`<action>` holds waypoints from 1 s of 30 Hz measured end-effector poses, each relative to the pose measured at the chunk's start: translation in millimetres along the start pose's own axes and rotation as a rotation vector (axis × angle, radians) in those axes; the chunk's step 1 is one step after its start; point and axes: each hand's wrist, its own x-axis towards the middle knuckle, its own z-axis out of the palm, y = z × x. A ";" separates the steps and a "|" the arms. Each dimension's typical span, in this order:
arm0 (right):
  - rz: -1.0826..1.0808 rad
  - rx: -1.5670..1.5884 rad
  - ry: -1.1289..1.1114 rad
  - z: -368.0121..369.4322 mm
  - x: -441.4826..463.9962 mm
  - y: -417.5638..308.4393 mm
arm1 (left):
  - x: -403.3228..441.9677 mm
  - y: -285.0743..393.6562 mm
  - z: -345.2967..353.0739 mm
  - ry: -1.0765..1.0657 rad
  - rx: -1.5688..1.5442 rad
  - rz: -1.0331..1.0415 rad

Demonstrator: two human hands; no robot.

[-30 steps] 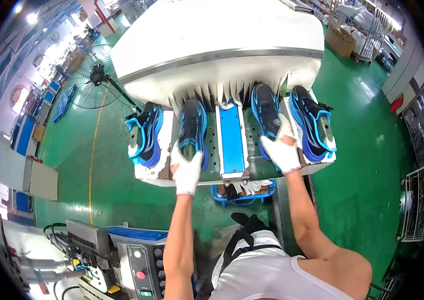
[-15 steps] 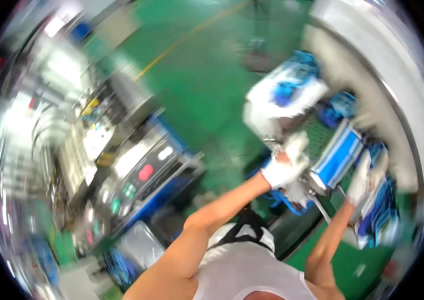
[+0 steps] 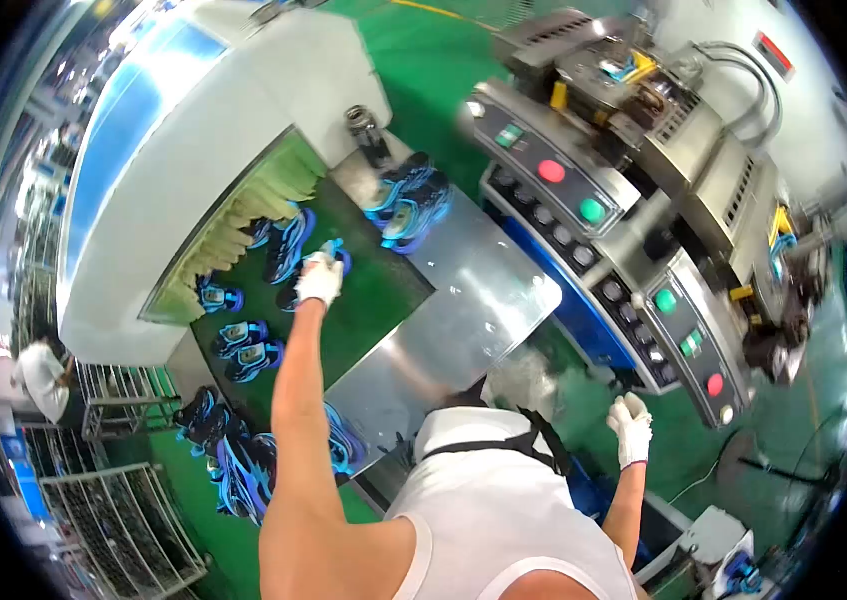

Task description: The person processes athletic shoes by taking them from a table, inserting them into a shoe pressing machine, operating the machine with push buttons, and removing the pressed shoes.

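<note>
We're holding a black-and-blue shoe (image 3: 344,260) w/ the L hand (image 3: 319,282), gloved fingers apparently closing round its collar; the hand's hiding most of it, so we can't tell how tight. It's sitting over the green belt (image 3: 379,305), nearer the curtain edge than the edge along the steel plate (image 3: 464,300). The R hand (image 3: 632,430) is hanging past the plate, near the control panels, fingers loosely curling, nothing showing in it; can't tell how wide. Handling-wise, we're judging the shoe light to medium, upper soft & flexing, sole stiffer, not fragile, prob. not slippery in a knit glove; best hold = heel/collar, or both sides of the sole, w/o squashing the upper. Counts: we're seeing 1 shoe in hand, 2 paired shoes (image 3: 256,360) lying by the belt's L edge, 1 (poss. more) poking out at the curtain (image 3: 244,228) near that edge, and approx. 2 more at the curtain btw that & the hand, 1 partly covered. 2 ledge shoes (image 3: 418,215) are resting together just beyond the belt's R edge, w/ 1 dark bottle-like thing (image 3: 369,138) standing behind. The shoe heap (image 3: 234,465) off the belt's near L corner is overlapping too much to count. On the 2 panels we're counting 2 red buttons (image 3: 552,171) & 4 green buttons (image 3: 592,210).
</note>
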 end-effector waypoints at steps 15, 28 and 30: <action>-0.040 -0.830 -0.332 225.1 11.9 -136.9 | 64.9 -130.8 47.1 0.444 -0.123 0.072; -0.910 -0.889 -0.736 393.0 -20.1 -155.5 | -124.8 121.4 10.6 -0.050 -0.344 0.787; -0.810 -0.711 -0.675 349.7 -17.5 -183.4 | -127.8 169.7 5.8 -0.136 -0.424 0.917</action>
